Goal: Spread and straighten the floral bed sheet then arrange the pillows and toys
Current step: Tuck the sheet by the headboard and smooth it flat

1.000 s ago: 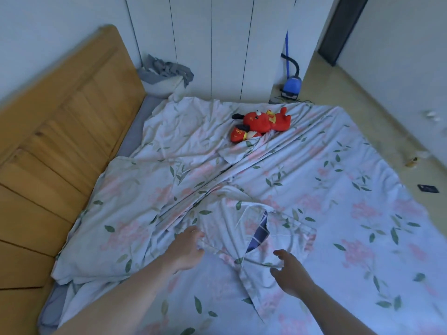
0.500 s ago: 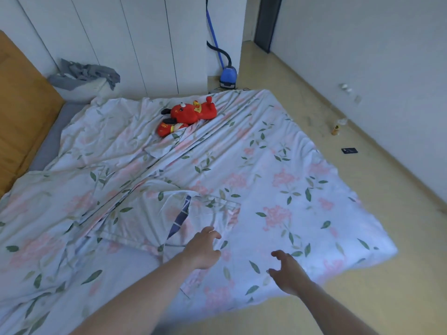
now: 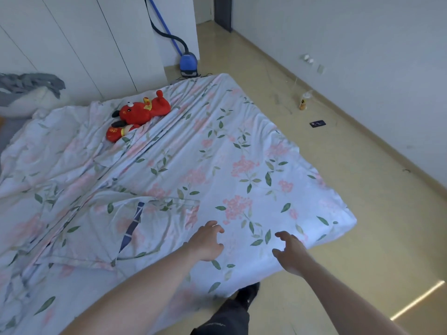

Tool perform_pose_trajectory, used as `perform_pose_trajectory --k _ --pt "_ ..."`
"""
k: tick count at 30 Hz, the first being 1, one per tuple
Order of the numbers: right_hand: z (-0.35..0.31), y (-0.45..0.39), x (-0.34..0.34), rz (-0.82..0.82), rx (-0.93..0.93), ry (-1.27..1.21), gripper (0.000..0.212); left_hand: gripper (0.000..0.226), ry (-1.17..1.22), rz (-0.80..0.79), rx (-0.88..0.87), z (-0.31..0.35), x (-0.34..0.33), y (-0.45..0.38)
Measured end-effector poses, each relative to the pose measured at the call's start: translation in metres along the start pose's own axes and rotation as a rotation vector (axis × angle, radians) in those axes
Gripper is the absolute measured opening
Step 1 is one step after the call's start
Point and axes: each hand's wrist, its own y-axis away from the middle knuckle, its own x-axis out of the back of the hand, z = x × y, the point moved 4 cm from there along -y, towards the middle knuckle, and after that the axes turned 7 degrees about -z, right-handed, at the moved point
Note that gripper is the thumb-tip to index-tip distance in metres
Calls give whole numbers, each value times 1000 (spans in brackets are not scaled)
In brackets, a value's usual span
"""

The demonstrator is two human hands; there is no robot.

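Observation:
The floral bed sheet (image 3: 217,146) covers the bed, wrinkled and bunched on the left, smoother toward the right corner. A floral pillow (image 3: 116,228) with a dark gap in its case lies flat near the front left. A red plush toy (image 3: 140,112) lies at the far side, partly tucked under a fold. My left hand (image 3: 205,241) hovers over the sheet with fingers loosely curled and holds nothing. My right hand (image 3: 290,252) reaches out beside it, fingers spread, just above the sheet near the front edge.
A grey cloth on a white pillow (image 3: 31,93) sits at the far left by the white wardrobe doors (image 3: 84,44). A blue vacuum cleaner (image 3: 188,64) stands beyond the bed. A small bottle (image 3: 302,103) and a dark flat object (image 3: 317,123) lie on the floor at right.
The view swung right, away from the headboard toward the bed's right corner. Both hands left the pillow and moved right over the sheet.

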Motion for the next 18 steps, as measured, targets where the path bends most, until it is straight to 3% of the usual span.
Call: perform_pose_trajectory --k 12,18 --pt "-4 -118 155 -14 115 87 51 58 170 12 84 76 59 -132" --pt "33 -165 243 -12 115 93 51 56 214 53 78 150 101 -198"
